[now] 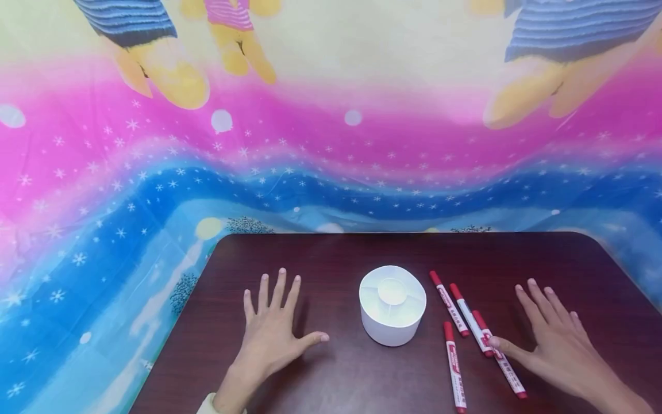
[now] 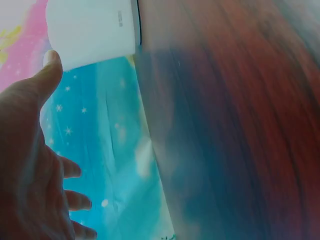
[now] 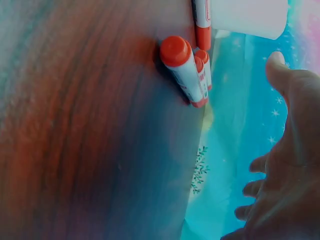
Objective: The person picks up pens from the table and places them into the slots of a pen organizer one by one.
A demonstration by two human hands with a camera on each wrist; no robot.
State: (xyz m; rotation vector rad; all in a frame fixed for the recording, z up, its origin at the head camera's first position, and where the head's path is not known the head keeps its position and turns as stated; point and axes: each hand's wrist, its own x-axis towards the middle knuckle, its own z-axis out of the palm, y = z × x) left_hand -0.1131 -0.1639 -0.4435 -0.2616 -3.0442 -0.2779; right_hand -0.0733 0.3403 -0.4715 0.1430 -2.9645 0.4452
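Note:
A white round holder [image 1: 392,305] with a divided top stands in the middle of the dark wooden table [image 1: 331,253]. Several red-capped white markers [image 1: 455,368] lie flat just to its right. My left hand [image 1: 271,330] rests palm down on the table left of the holder, fingers spread and holding nothing. My right hand [image 1: 553,339] lies flat right of the markers, its thumb tip against the nearest marker [image 1: 504,365]. The left wrist view shows the left hand [image 2: 30,165] with its thumb near the holder [image 2: 90,32]. In the right wrist view the markers [image 3: 182,70] lie beyond the right hand [image 3: 285,170].
A bright cloth [image 1: 155,190] with pink and blue bands and snowflakes hangs behind the table and drapes down its left side. The table's far edge [image 1: 414,233] runs just behind the holder. Bare tabletop lies in front of both hands.

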